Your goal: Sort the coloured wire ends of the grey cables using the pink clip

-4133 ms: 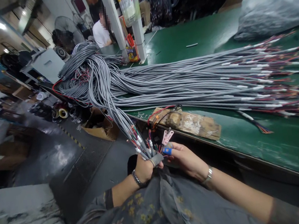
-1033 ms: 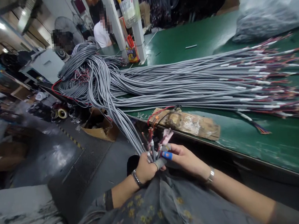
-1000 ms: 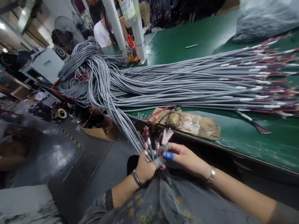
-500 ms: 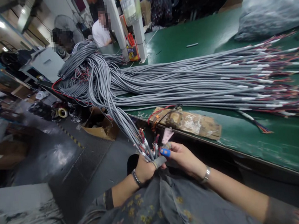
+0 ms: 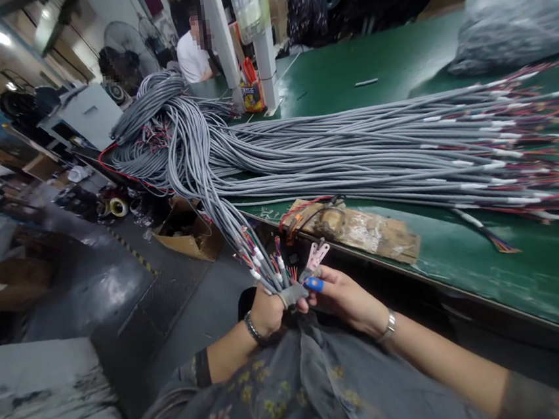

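Observation:
My left hand (image 5: 266, 313) is wrapped round the ends of a bunch of grey cables (image 5: 225, 222), a grey covering on its thumb. White sleeves and thin coloured wires (image 5: 292, 274) stick up above the fist. Close beside it, my right hand (image 5: 355, 300), with blue tape round the thumb, pinches a small pink two-armed clip (image 5: 317, 254) whose arms stand apart in a V. The clip's lower end and what it touches are hidden by my fingers. From my left hand the cables run up to a large coil (image 5: 151, 106) on the green table (image 5: 326, 80).
Many grey cables (image 5: 353, 153) lie across the table, bare ends to the right. A worn cardboard piece (image 5: 361, 231) lies along the near edge. A white post (image 5: 267, 52), a plastic bag (image 5: 512, 12) and a seated person (image 5: 192, 54) are farther back; an open box (image 5: 183, 238) stands below left.
The pink clip is now seen with its two arms spread. Thin coloured wires stand out more clearly between my hands. The view has shifted slightly.

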Available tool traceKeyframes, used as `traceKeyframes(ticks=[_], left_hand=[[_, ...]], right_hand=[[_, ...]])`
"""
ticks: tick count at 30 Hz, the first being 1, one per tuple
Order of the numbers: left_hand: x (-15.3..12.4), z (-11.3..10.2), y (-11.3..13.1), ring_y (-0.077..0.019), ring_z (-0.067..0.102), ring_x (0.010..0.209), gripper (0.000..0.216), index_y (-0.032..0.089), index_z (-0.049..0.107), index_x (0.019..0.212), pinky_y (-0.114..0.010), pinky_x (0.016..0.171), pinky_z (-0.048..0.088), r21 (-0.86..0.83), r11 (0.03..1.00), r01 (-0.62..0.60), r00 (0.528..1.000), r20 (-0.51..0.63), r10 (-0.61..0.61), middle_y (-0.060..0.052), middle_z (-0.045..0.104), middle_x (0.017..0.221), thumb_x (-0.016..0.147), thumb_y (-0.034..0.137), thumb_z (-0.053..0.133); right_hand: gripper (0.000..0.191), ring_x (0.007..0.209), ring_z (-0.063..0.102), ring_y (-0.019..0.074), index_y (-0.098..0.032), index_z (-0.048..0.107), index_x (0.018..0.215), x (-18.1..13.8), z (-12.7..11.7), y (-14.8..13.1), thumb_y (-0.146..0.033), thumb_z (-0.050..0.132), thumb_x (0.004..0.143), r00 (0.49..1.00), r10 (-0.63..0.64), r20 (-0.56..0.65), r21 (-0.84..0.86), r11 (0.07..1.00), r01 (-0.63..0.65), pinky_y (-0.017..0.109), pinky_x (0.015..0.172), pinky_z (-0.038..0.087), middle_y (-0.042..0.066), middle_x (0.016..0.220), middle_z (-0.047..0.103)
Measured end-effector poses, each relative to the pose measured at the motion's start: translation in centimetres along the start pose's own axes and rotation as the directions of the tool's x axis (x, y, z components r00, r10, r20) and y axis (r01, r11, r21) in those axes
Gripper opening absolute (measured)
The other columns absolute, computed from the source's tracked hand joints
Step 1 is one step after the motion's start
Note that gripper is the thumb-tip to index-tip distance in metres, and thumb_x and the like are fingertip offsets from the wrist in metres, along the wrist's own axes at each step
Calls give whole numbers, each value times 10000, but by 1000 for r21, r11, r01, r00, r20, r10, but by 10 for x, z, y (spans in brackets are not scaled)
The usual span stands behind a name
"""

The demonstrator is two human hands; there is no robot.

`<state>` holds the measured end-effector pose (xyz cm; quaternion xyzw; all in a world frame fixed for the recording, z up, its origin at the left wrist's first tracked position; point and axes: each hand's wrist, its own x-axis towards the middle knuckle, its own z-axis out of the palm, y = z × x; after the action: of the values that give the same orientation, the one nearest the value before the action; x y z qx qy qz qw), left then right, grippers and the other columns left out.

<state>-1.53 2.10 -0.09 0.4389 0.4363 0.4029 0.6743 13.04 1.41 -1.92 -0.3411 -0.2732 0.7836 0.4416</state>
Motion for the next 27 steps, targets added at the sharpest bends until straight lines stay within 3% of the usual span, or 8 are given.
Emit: traceKeyframes(ticks=[4,9,15,21,27], left_hand=[[0,-1,4,-118,535,438,358,116,645,569,-254,482,454,37,998,60,997,49,-61,-43,613,519,583,447,780],[-2,-1,-2,-119,521,415,306,134,628,547,-259,478,448,-23,999,26,997,-77,-27,-21,586,463,598,403,766],[-3,-1,-8,-122,526,423,308,143,631,552,-266,491,446,56,998,11,994,-114,-4,-24,598,476,636,416,745],[-4,-2,-6,-125,536,457,372,147,614,489,-258,513,440,158,987,-39,998,-51,47,-29,591,469,716,433,687],[-5,-4,-15,-118,549,465,297,145,622,544,-248,521,449,108,993,-47,990,-129,61,-21,609,492,710,381,692]], right_hand=[[351,490,564,137,-190,602,727,4,3,2,-459,803,622,999,-18,48,35,999,16,285,547,402,-46,528,548],[320,526,488,92,-185,635,718,1,-2,0,-396,835,582,998,27,-63,77,997,-22,248,540,394,-29,613,568],[332,595,529,135,-194,613,718,-6,-1,-3,-469,780,637,1000,-2,8,25,1000,2,264,547,381,-7,622,566],[349,502,443,100,-192,620,697,-3,9,-1,-447,824,573,991,-64,-116,-100,994,52,258,529,340,-36,543,556],[312,485,426,94,-201,550,606,0,7,3,-389,799,615,979,-39,-199,30,998,46,241,509,333,-55,485,485]])
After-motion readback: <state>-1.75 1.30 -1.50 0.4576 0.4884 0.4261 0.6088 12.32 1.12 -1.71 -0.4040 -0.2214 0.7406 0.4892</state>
